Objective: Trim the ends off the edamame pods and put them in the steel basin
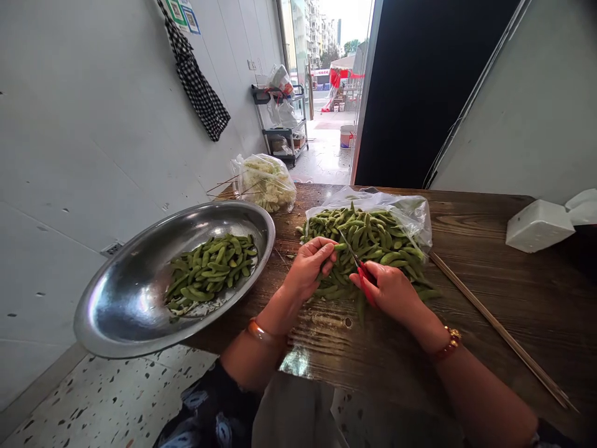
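Observation:
Between the thumb and fingers of my left hand [313, 264] is a green edamame pod [340, 247]. My right hand [389, 289] grips red-handled scissors [366, 281], whose blades point up and left beside the pod's tip. Beneath and behind both hands, a heap of edamame pods [373, 231] spreads over the wooden table, partly on a clear plastic bag [417, 214]. To the left, a wide steel basin [125, 292] holds a smaller pile of edamame pods [212, 267].
A plastic bag of pale cauliflower-like florets [268, 180] sits behind the basin, near thin sticks. On the right, long wooden sticks [501, 330] lie across the table [466, 230], with a white tissue box [538, 225] beyond. A cart [282, 127] stands by the doorway.

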{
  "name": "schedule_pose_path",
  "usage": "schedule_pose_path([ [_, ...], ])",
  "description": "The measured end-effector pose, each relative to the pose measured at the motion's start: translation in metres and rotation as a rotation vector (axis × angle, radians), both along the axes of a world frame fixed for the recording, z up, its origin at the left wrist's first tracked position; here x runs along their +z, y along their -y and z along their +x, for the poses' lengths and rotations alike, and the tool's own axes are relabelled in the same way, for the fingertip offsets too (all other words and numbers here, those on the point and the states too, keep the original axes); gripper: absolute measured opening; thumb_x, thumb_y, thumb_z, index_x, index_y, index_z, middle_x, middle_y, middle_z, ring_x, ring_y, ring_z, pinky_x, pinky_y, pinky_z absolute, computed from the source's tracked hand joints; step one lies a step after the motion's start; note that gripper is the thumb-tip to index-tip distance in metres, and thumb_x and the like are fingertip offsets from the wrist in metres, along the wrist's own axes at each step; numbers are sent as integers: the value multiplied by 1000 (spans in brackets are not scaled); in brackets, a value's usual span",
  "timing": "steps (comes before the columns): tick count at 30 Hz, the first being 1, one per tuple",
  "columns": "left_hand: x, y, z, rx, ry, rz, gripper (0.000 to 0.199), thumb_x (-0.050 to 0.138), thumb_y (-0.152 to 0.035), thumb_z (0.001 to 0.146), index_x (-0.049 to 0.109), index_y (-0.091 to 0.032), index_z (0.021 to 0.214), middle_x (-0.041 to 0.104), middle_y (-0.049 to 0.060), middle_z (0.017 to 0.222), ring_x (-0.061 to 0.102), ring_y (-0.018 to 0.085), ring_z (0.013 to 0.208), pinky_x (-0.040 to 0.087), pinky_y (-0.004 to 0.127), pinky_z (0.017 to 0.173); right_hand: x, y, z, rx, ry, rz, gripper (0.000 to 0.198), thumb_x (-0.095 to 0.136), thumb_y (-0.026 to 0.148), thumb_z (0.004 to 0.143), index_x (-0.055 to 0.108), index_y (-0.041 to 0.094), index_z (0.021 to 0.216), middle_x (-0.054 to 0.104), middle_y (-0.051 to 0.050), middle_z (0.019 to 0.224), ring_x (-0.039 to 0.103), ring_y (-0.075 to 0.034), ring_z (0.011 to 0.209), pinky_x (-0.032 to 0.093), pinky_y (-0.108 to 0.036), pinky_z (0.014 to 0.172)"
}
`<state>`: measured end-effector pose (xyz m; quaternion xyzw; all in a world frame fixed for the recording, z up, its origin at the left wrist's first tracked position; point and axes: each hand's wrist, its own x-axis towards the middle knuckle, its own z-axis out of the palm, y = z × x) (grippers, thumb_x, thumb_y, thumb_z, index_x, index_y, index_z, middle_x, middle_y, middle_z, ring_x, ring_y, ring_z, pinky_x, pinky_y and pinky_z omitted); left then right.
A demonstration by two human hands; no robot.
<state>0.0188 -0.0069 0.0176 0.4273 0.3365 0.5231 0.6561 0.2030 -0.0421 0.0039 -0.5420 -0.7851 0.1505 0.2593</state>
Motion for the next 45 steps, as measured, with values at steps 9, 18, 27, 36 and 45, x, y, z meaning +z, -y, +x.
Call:
schedule_pose_path([
  [9,10,-3,-11,57,-84,-29,25,65,-33,73,45,-17,71,52,-3,67,42,3,47,27,16,41,13,0,10,-64,-319,-7,49,43,60,88,42,20,60,43,3,51,36,-10,51,27,-25,51],
  [18,1,0,-5,-127,-903,504,5,66,-18,70,68,-16,74,59,-1,64,48,11,61,37,22,60,13,-4,16,-121,-387,-1,51,43,63,87,46,20,61,45,3,52,35,-10,51,26,-25,49],
  [27,-13,2,3,-141,-1138,653,15,62,-14,71,72,-24,78,65,1,74,55,16,69,37,24,65,17,-3,13,-104,-340,2,50,43,61,88,44,20,60,44,3,53,34,-10,53,25,-25,51],
  [36,-1,-5,-6,116,-383,193,23,69,-35,74,59,-15,77,51,-5,54,41,6,47,32,20,47,16,-2,12,-86,-309,15,49,42,60,88,42,20,60,40,4,53,33,-10,53,25,-26,52],
  [45,1,-2,-4,-99,-36,-1,37,68,-45,76,45,-16,76,68,4,76,44,3,39,24,16,35,13,0,10,-49,-310,4,49,44,61,87,42,20,60,42,4,52,36,-11,52,27,-26,53],
])
